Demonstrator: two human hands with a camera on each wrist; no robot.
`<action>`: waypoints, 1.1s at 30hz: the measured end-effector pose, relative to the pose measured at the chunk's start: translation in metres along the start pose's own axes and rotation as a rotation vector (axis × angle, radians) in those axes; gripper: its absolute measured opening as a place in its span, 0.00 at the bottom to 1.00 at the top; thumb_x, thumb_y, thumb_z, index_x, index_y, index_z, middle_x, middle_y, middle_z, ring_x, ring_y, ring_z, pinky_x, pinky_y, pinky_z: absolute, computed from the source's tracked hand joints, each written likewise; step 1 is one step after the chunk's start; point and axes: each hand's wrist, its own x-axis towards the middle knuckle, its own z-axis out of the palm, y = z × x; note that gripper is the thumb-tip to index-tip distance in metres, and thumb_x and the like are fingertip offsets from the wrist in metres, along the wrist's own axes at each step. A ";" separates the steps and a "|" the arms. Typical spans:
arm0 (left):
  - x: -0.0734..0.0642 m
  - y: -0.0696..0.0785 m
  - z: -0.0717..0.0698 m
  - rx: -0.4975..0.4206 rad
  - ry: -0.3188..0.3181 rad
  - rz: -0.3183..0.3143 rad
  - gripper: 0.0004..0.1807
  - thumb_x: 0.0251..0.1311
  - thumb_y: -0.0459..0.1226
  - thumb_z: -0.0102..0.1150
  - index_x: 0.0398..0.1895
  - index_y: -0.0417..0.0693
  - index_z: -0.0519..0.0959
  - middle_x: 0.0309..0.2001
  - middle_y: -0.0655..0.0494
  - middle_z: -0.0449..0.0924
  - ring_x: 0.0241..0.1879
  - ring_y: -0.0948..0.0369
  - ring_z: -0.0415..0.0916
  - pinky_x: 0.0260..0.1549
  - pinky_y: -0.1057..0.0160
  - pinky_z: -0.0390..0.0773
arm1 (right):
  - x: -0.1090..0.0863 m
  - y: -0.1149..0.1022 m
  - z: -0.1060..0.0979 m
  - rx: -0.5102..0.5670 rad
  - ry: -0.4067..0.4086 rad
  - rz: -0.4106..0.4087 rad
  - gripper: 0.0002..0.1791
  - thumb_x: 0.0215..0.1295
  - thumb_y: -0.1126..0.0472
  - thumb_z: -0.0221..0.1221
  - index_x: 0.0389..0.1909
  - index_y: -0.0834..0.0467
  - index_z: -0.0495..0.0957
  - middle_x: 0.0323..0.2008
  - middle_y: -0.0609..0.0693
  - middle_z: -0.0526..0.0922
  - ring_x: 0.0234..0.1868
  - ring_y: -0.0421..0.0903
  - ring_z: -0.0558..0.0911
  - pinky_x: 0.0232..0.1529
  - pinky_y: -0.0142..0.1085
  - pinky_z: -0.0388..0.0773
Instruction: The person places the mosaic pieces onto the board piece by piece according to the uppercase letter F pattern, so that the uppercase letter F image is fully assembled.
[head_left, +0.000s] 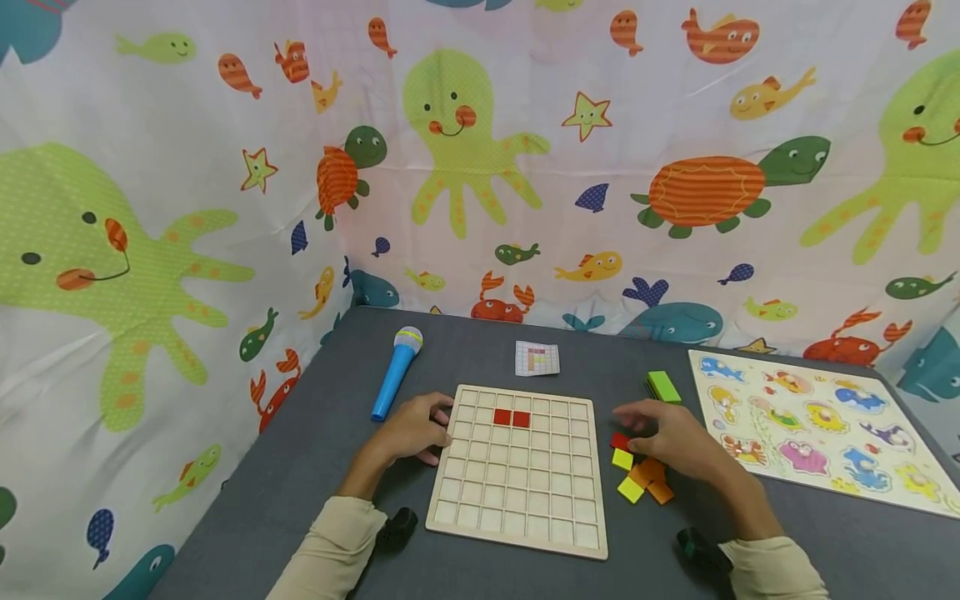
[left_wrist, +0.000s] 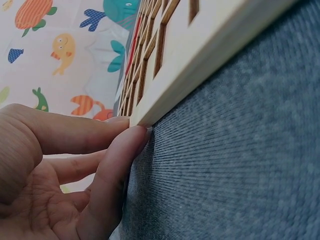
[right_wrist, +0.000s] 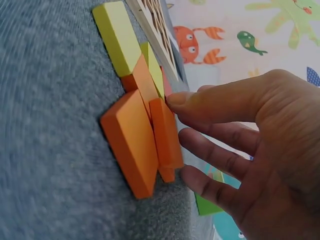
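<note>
A square wooden grid board [head_left: 517,537] lies on the dark table, with two red square tiles [head_left: 512,417] side by side in a row near its far end. My left hand [head_left: 412,429] holds the board's left edge, and the left wrist view shows thumb and index finger [left_wrist: 85,131] pinching the rim. To the right of the board, my right hand [head_left: 675,437] hovers over a small pile of tiles, fingers loosely bent and spread. Its thumb is right by a red tile [head_left: 619,441]. Yellow tiles [head_left: 631,490] and several orange tiles [right_wrist: 131,142] lie overlapping below the hand.
Green tiles [head_left: 663,387] lie just beyond my right hand. A sea-animal puzzle board [head_left: 817,417] is at the right. Behind the grid board is a small card [head_left: 537,358] with a coloured grid pattern. A blue toy microphone [head_left: 393,379] lies at the back left; a printed curtain [head_left: 585,183] stands behind.
</note>
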 end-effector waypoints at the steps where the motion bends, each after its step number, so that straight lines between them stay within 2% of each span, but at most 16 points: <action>1: 0.000 0.000 0.000 -0.001 -0.002 0.000 0.35 0.60 0.26 0.66 0.73 0.39 0.72 0.50 0.41 0.76 0.37 0.53 0.83 0.26 0.55 0.91 | 0.000 0.000 0.000 -0.003 -0.002 0.001 0.24 0.64 0.64 0.70 0.62 0.58 0.84 0.49 0.49 0.86 0.48 0.48 0.80 0.46 0.36 0.82; 9: 0.001 0.000 0.001 0.001 0.008 -0.016 0.35 0.60 0.26 0.67 0.73 0.40 0.73 0.51 0.42 0.76 0.36 0.53 0.83 0.26 0.55 0.91 | 0.000 0.001 -0.001 0.012 -0.017 -0.010 0.26 0.62 0.63 0.72 0.62 0.58 0.83 0.48 0.49 0.86 0.47 0.48 0.80 0.44 0.33 0.82; 18: 0.001 0.000 0.001 0.008 0.015 -0.012 0.35 0.60 0.26 0.66 0.73 0.40 0.73 0.51 0.42 0.76 0.37 0.53 0.83 0.26 0.55 0.91 | 0.000 -0.001 0.000 0.030 -0.045 0.017 0.27 0.62 0.61 0.74 0.62 0.57 0.84 0.48 0.49 0.86 0.48 0.48 0.80 0.45 0.35 0.82; 22: 0.000 0.000 0.000 0.011 0.011 -0.012 0.35 0.61 0.26 0.67 0.73 0.40 0.73 0.51 0.42 0.76 0.37 0.53 0.83 0.26 0.55 0.91 | 0.001 -0.002 0.000 0.015 -0.047 0.013 0.25 0.62 0.63 0.72 0.62 0.58 0.84 0.47 0.49 0.86 0.47 0.48 0.80 0.45 0.34 0.82; 27: 0.001 0.001 0.001 0.007 0.019 -0.022 0.34 0.61 0.26 0.67 0.73 0.41 0.73 0.50 0.43 0.77 0.37 0.54 0.83 0.26 0.55 0.91 | 0.001 -0.002 -0.002 -0.003 -0.045 0.008 0.24 0.63 0.65 0.71 0.61 0.59 0.84 0.46 0.49 0.84 0.45 0.47 0.79 0.42 0.33 0.81; 33: 0.002 0.001 0.001 0.005 0.019 -0.026 0.34 0.60 0.26 0.67 0.72 0.41 0.74 0.50 0.43 0.77 0.36 0.54 0.83 0.26 0.55 0.91 | 0.002 0.000 0.000 -0.021 -0.051 0.005 0.20 0.63 0.63 0.72 0.57 0.60 0.86 0.42 0.49 0.83 0.39 0.45 0.77 0.35 0.32 0.79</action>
